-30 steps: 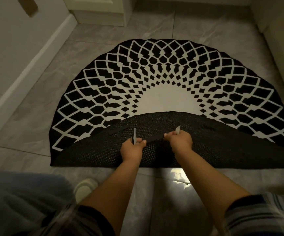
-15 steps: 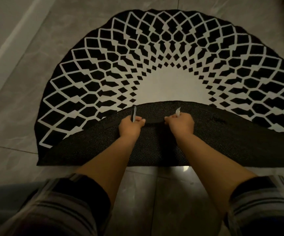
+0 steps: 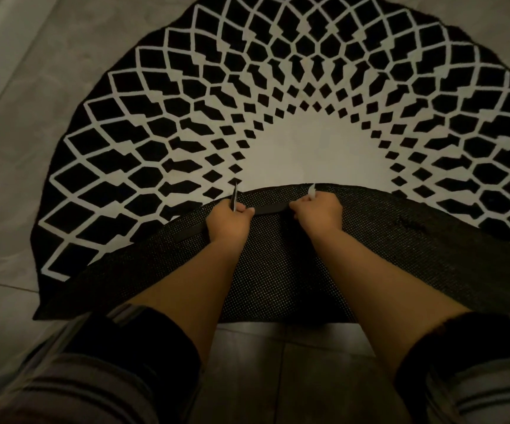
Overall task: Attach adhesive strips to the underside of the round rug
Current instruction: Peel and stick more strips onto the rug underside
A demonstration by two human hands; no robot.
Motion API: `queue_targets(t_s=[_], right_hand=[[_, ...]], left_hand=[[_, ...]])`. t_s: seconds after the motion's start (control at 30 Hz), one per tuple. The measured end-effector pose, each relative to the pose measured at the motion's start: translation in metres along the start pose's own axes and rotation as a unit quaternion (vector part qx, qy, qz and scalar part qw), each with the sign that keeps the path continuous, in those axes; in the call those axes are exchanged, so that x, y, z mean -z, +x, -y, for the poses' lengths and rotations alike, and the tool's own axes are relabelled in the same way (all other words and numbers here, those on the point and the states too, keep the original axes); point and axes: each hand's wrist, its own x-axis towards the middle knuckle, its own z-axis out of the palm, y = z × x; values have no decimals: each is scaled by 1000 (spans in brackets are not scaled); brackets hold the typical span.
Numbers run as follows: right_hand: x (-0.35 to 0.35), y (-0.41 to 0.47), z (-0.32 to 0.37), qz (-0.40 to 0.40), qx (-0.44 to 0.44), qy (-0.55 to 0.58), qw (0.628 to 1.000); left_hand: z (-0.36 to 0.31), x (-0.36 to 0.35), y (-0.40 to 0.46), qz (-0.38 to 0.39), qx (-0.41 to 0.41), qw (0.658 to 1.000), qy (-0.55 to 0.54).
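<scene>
While folded back over the black-and-white patterned round rug [image 3: 278,96] on the grey tiled floor [image 3: 12,154], dotted black underside [image 3: 293,270] faces up. Left hand [image 3: 229,223] pinching a pale liner tab [image 3: 234,197]. Black adhesive strip [image 3: 270,208] spanning left-right between both grips, near the folded edge. Right hand [image 3: 318,211] pinching a white tab [image 3: 312,191].

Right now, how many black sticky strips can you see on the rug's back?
2: one strip stretched between the left hand and right hand, another strip stuck just left of the left hand. Hands may hide more.
</scene>
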Motion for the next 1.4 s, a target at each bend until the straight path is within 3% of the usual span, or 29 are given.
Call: queue_targets(t_s=[0.2,0.43,0.63,0.8,0.93,1.07,1.2,1.4], right_hand=[[-6,13,-4,-7,-14,-3,1000],[-10,17,-8,-18,7,-33,999],[-8,11,-8,-17,34,-61,997],[-1,6,-4,-20,39,-28,999],[2,-6,3,38,30,84,995],[5,-24,13,125,0,178,976],[16,-41,18,169,-11,187,968],[31,-68,17,206,-11,153,966]], left_hand=[[0,-8,9,1,-41,997,71],[3,-8,10,11,-37,997,68],[2,-5,5,20,-59,987,149],[0,0,2,3,-26,996,86],[-4,4,-8,49,-30,998,6],[-6,9,-24,112,-65,991,15],[-4,17,-44,137,-71,988,-8],[-4,24,-79,167,5,983,-79]])
